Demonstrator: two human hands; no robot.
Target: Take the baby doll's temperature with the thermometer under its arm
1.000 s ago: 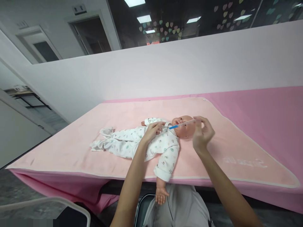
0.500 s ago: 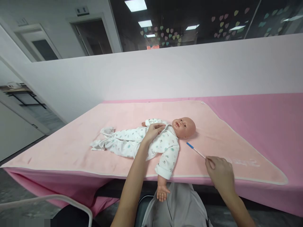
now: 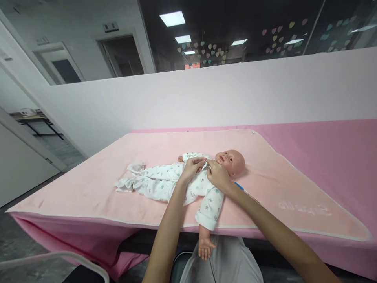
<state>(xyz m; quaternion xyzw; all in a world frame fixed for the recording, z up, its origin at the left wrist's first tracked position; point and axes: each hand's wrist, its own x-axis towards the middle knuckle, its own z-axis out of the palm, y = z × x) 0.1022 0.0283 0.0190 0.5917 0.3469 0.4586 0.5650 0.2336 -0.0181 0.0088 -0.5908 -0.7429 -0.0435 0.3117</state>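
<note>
A baby doll (image 3: 232, 162) in a white patterned sleepsuit (image 3: 165, 182) lies on its back on a light pink blanket (image 3: 103, 184), head to the right. My left hand (image 3: 192, 168) pinches the sleepsuit's collar at the doll's chest. My right hand (image 3: 218, 175) grips the collar from the other side, just below the doll's chin. A thin stick with a blue tip (image 3: 240, 186) lies on the blanket beside the doll's shoulder, partly hidden behind my right forearm. One doll arm (image 3: 205, 236) hangs over the table's near edge.
The blanket covers a table with a deeper pink cloth (image 3: 324, 145). A white partition wall (image 3: 206, 98) runs behind it. A curved chair rail (image 3: 59, 259) shows at the lower left. My lap in grey clothing (image 3: 224, 263) is below the table edge.
My right hand took the blue-tipped stick away from the doll's mouth, laid it on the blanket to the right, then moved back to the doll's collar. My left hand stayed on the chest.
</note>
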